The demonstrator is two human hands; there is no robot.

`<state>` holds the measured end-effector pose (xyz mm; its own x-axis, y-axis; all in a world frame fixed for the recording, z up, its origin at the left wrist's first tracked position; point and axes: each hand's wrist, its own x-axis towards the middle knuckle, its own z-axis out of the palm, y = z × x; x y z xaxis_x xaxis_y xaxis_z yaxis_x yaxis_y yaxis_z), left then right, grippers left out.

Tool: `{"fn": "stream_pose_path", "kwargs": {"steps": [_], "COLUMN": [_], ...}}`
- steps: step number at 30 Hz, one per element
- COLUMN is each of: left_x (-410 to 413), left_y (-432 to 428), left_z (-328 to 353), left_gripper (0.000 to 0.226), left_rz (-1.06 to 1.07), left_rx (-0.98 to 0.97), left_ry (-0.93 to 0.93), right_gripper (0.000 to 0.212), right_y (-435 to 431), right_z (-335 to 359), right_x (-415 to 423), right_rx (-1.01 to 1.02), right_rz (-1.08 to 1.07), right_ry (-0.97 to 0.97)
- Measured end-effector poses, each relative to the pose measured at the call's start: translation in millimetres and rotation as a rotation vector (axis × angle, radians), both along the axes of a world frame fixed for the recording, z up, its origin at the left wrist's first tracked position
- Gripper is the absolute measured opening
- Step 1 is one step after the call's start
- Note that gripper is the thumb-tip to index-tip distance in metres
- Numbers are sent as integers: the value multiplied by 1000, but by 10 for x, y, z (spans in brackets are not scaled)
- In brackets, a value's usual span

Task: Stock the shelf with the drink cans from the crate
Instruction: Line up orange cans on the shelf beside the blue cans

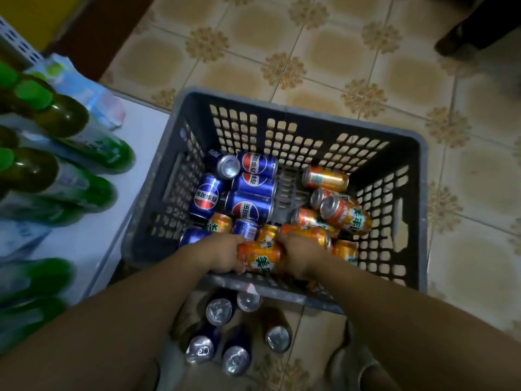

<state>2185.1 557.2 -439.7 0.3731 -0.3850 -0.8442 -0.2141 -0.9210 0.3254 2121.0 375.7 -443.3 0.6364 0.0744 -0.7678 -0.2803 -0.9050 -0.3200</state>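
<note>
Down inside the dark plastic lattice crate (417,193), the left hand (217,255) and right hand (298,255) each curl round an end of one glossy orange can (259,255) lying sideways between them. Beyond the left hand's knuckles lie smooth blue cans (251,204); beyond the right hand lie more orange cans (346,213). Nearer than the wrists, upright cans (220,311) stand on the tiled floor (394,74). Left of the left hand, green bottles (64,119) crowd a white shelf (112,221).

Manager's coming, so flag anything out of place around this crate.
Five cans stand on the floor outside the crate, by its near wall, neither crated nor shelved. Inside, blue cans and orange cans lie jumbled, mostly sideways.
</note>
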Motion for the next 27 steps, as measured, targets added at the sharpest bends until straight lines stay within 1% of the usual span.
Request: {"fn": "stream_pose_path", "kwargs": {"steps": [3,6,9,11,14,16,18,20,22,24,27], "left_x": [-66,-117,-201,-279,-438,-546,-668,-795,-931,-1092,-1415], "left_y": [25,25,48,85,197,285,410,574,768,982,1324], "left_z": [161,437,872,1206,1804,2271,2760,3219,3622,3981,4443], "left_gripper": [72,79,90,94,88,81,71,64,62,59,39], "left_rz": [81,161,284,405,554,602,653,706,773,850,899], "left_rx": [-27,-109,-275,-419,-597,-680,-748,-816,-882,-947,-999], "left_ry": [-51,-71,-42,-5,2,-64,-185,-291,-354,-407,-542], "right_gripper": [70,62,58,62,65,64,64,66,66,66,59], "right_y": [-3,-17,33,112,281,426,609,836,1077,1317,1680], "right_z": [235,630,1185,1581,2196,2616,3042,3473,3879,4255,4784], "right_x": [-95,-152,-175,-190,-228,-255,-298,-359,-421,-482,-648], "right_rx": [50,104,189,283,436,532,631,715,746,762,796], "right_rz": [-106,-291,-419,-516,-645,-692,-739,-763,-736,-653,-468], "right_ry": [-67,-188,-345,-446,-584,-655,-722,-794,-874,-911,-884]}}
